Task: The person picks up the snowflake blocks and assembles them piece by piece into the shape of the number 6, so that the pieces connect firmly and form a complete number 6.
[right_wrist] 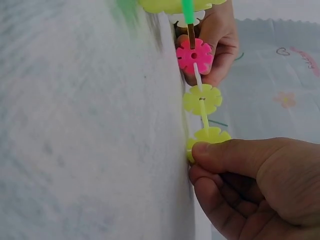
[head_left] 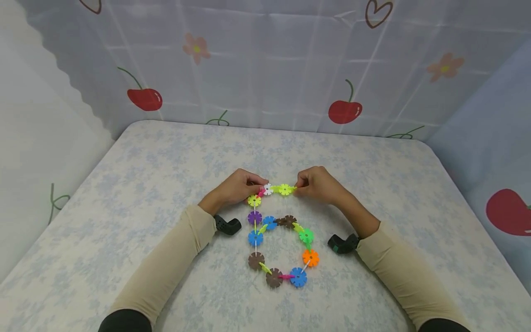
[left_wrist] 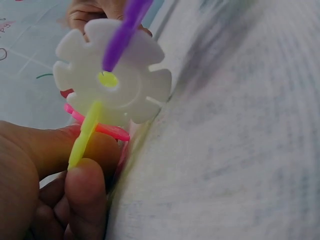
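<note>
Slotted plastic discs join edge to edge in a chain [head_left: 256, 238] on the table, a closed ring with a stem up its left side. From the stem's top, a short row runs right: a pink disc [right_wrist: 194, 56], a white disc [head_left: 268, 189] and yellow-green discs [head_left: 285, 189]. My left hand [head_left: 237, 186] pinches the pink disc at this upper corner. At the row's right end, my right hand [head_left: 320, 185] pinches the last yellow-green disc [right_wrist: 212, 136] between thumb and finger. The fingers partly hide both pinched discs.
The ring holds a green disc [head_left: 306, 236], an orange disc [head_left: 310, 258], and blue and brown ones, near both forearms. A pale patterned cloth covers the table [head_left: 166, 152]. Behind its far edge hangs a curtain [head_left: 265, 69] printed with cherries and flowers.
</note>
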`<action>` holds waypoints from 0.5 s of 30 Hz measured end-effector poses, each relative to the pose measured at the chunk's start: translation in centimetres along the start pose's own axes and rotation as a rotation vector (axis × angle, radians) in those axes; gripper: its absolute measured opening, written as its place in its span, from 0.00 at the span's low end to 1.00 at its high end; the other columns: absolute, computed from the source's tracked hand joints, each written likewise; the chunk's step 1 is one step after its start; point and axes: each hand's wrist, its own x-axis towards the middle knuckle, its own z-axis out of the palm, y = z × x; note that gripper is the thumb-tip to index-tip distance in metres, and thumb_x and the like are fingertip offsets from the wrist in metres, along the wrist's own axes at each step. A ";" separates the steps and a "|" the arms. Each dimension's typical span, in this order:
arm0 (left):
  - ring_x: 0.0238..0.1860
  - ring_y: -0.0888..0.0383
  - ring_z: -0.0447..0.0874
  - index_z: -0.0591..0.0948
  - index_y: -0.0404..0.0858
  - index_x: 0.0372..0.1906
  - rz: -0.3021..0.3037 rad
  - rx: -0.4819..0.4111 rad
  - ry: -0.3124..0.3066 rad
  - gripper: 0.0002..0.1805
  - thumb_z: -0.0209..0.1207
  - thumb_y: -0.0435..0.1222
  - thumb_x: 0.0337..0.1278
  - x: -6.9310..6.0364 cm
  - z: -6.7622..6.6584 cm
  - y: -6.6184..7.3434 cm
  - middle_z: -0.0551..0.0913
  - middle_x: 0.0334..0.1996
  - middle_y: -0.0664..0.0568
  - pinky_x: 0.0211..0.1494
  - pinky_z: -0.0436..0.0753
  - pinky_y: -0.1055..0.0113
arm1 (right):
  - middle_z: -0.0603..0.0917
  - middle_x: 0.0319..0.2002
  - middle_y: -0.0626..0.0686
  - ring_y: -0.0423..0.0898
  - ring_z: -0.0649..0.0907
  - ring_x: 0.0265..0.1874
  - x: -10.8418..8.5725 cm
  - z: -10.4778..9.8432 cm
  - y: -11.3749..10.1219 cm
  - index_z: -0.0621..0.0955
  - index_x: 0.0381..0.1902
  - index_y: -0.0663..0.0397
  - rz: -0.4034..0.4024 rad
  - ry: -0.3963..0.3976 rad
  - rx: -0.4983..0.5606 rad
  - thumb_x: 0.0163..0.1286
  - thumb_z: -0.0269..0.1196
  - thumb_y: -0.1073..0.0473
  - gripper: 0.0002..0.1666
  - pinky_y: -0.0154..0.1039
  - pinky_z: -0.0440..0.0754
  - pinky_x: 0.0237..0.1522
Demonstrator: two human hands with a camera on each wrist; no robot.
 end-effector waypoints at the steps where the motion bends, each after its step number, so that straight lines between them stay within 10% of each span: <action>1: 0.28 0.59 0.74 0.86 0.34 0.56 0.003 -0.001 -0.001 0.14 0.58 0.29 0.72 0.0 0.0 0.0 0.84 0.57 0.45 0.30 0.74 0.68 | 0.80 0.19 0.46 0.43 0.71 0.18 0.0 0.0 0.0 0.82 0.21 0.53 0.002 0.002 -0.003 0.61 0.74 0.68 0.13 0.38 0.68 0.24; 15: 0.31 0.55 0.77 0.83 0.39 0.62 0.036 0.036 -0.002 0.16 0.56 0.34 0.75 0.5 0.0 0.2 0.85 0.48 0.51 0.35 0.79 0.65 | 0.83 0.24 0.46 0.46 0.75 0.21 0.0 0.0 0.9 0.83 0.25 0.53 0.077 0.066 0.019 0.62 0.73 0.67 0.10 0.40 0.70 0.25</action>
